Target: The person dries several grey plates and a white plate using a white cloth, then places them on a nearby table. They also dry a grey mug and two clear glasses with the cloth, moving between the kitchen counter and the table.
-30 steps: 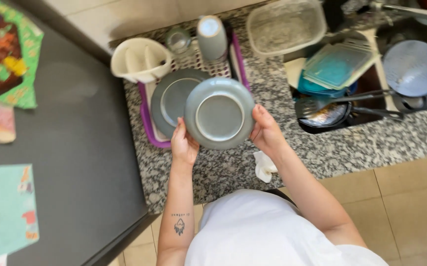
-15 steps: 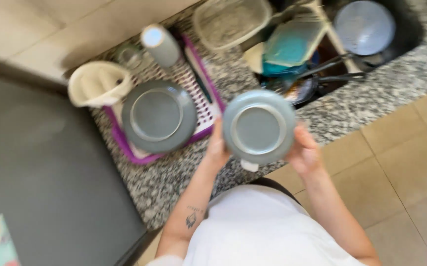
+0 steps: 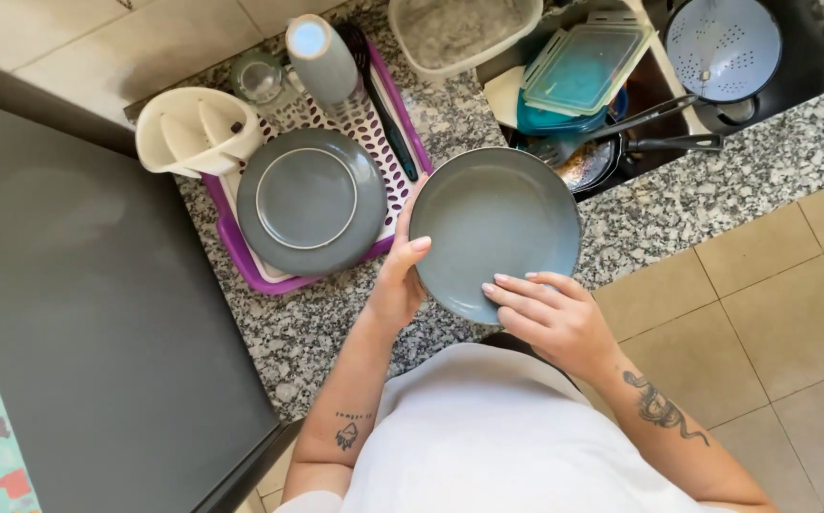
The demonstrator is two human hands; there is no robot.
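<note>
View from above of a person at a speckled granite table [image 3: 336, 332]. Both hands grip one grey plate [image 3: 494, 231], held hollow side up above the table edge. The left hand [image 3: 396, 285] clasps the plate's left rim, thumb curled over onto the upper face. The right hand [image 3: 549, 313] closes on the near rim, fingers [image 3: 526, 282] spread flat across the inner surface.

Just left of the left hand, a purple drying rack [image 3: 241, 261] carries a second grey plate [image 3: 311, 200] lying flat. Beyond that lie a white cutlery holder [image 3: 193, 133], a glass [image 3: 260, 78] and a grey bottle [image 3: 320, 57].

Beyond the held plate, on the far side from both hands, a sink [image 3: 811, 52] holds a frying pan [image 3: 592, 161], teal lidded containers [image 3: 578, 76] and a colander [image 3: 723, 47].
</note>
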